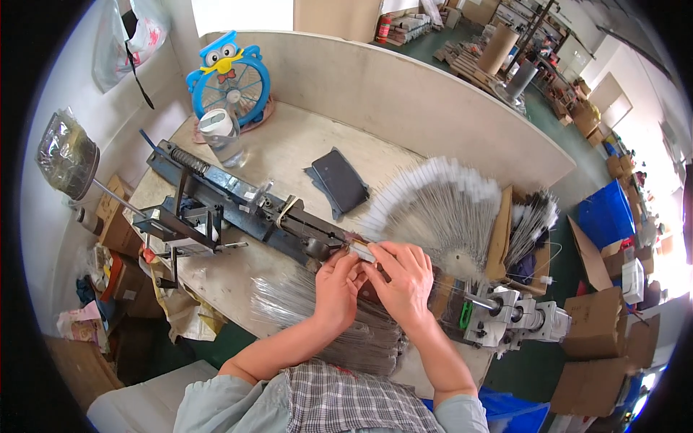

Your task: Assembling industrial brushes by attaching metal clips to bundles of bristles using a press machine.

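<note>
Fingers [375,254] of both hands pinch a small white tag [361,250] at the black jig [238,209]. Judged best: steady it, mid-bench [289,151].

The small white piece [362,251] pinched at the fingers [375,261] is mostly covered, perhaps a tag.

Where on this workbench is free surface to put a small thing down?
Bare wood lies between the blue owl fan, the dark flat case and the back wall. Near both hands it is crowded: the long black jig and fanned wire bundles.
</note>
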{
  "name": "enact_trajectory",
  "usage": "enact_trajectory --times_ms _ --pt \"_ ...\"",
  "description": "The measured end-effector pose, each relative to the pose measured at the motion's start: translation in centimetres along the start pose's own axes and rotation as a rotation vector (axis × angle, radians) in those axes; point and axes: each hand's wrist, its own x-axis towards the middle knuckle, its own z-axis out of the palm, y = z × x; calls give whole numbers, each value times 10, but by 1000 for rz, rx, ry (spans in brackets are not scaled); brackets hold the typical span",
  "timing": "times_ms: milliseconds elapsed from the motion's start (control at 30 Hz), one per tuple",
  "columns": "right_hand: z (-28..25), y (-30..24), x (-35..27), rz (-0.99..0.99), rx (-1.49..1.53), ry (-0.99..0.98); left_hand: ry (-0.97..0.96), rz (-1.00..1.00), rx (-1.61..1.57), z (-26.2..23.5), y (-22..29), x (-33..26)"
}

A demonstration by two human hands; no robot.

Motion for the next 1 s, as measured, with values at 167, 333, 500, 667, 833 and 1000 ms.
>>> enact_trajectory --times_ms 167,333,500,667,833,1000 --pt "3 3 -2 -26 -50 41 -6 27 44 2 -1 2" --pt "2 6 -2 -51 -61 25 10 14 68 5 0 1" --pt "-7 2 2 -67 -57 11 3 11 32 1 -2 2" --pt "-20 -2 8 -8 -28 -23 -30 11 -18 -7 -4 6" --pt "-23 7 -4 -1 -137 -149 -21 -19 38 1 5 -4" --pt "-24 5 -8 -2 -86 -147 -31 -55 126 0 10 -6"
